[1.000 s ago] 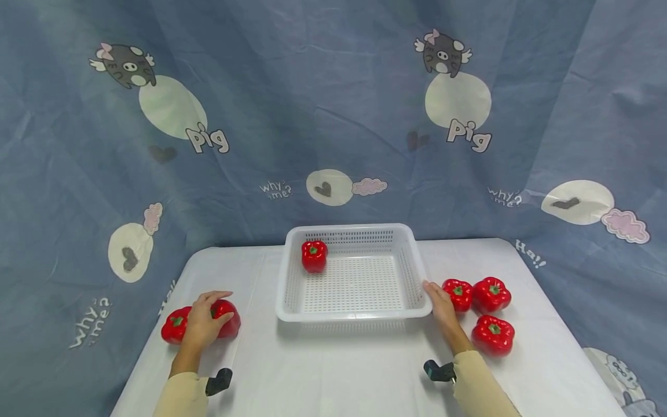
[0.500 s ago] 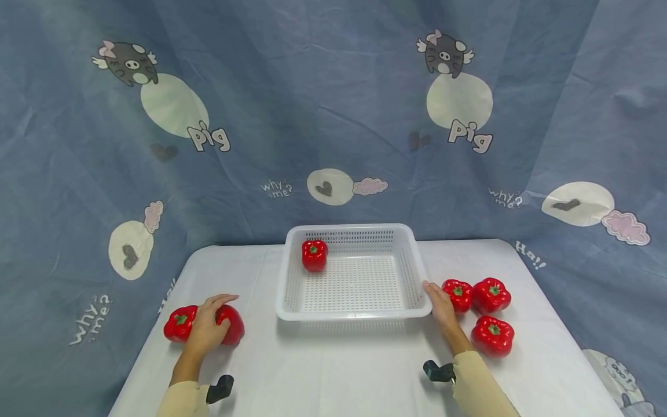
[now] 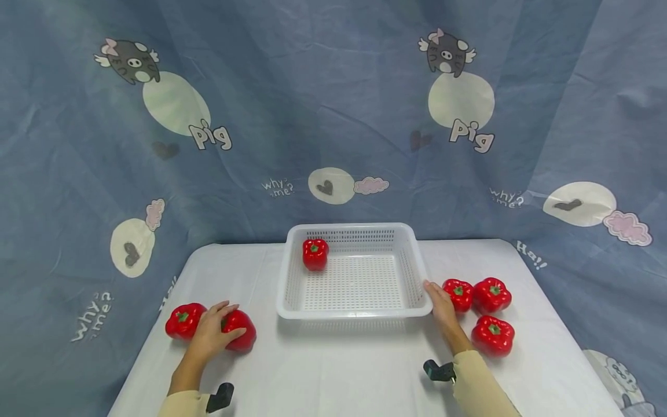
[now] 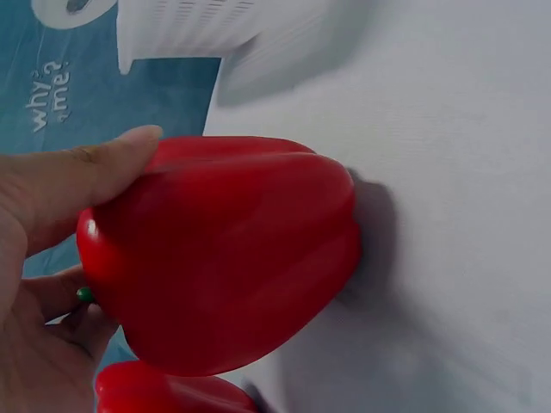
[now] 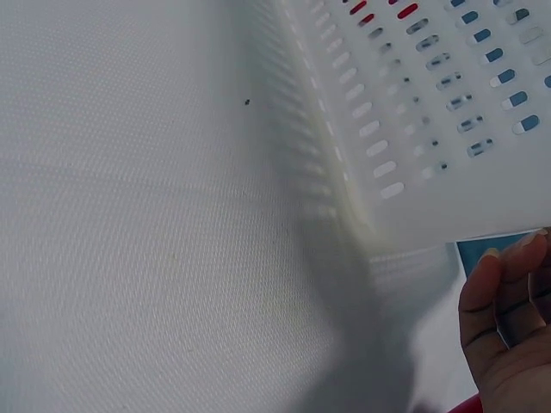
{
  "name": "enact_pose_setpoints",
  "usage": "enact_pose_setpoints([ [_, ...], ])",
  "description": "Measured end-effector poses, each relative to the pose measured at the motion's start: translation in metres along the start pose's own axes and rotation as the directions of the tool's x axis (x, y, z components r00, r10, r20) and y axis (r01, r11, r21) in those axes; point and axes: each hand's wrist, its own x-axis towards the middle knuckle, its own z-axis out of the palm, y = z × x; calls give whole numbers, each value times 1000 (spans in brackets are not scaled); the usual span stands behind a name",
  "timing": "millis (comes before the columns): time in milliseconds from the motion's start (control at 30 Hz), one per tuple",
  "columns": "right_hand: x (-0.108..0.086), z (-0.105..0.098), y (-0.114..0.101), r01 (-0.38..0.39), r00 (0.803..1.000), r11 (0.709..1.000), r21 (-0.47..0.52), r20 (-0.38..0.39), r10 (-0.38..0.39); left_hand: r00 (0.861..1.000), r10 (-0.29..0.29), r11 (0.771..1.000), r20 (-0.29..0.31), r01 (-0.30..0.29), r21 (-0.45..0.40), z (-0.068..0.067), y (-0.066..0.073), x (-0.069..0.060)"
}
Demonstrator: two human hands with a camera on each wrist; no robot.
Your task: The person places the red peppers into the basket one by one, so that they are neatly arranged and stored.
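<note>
My left hand [image 3: 209,335] holds a red bell pepper [image 3: 240,331] at the left of the table, thumb on one side and fingers round its stem end. In the left wrist view this bell pepper [image 4: 224,258] lies on its side and casts a shadow on the cloth. A second red bell pepper [image 3: 184,321] sits just left of that hand. My right hand [image 3: 442,302] touches the right rim of the white plastic basket [image 3: 354,315]; in the right wrist view its fingers [image 5: 482,297] are slightly bent beside the basket corner. One red bell pepper [image 3: 315,255] stands inside the basket, back left.
Right of my right hand are three more red bell peppers: one close by [image 3: 458,295], one behind it [image 3: 492,295] and one nearer the front [image 3: 493,336]. White cloth [image 3: 333,370] covers the table. A blue printed curtain [image 3: 333,116] hangs behind.
My left hand has moved a little right and toward the front with its bell pepper, away from the neighbouring pepper. The right hand and basket have stayed in place.
</note>
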Motion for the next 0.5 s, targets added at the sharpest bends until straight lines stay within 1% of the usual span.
enact_pose_setpoints([
  [100, -1, 0, 0, -4, 1000, 1000, -7, 1, 4, 1000, 0, 999, -10, 1, 39, 3, 2, -1],
  [300, -2, -2, -1, 10, 1000, 1000, 16, 20, -10, 998, 34, 993, -49, -28, 115, 10, 2, -2],
  [367, -2, -2, -1, 6, 1000, 1000, 20, 24, -7, 998, 40, 991, -45, -33, 131, 13, 1, -3],
  [500, -1, -1, -1, -11, 999, 999, 33, 36, 10, 999, 41, 989, -12, -39, 142, 19, -1, -6],
])
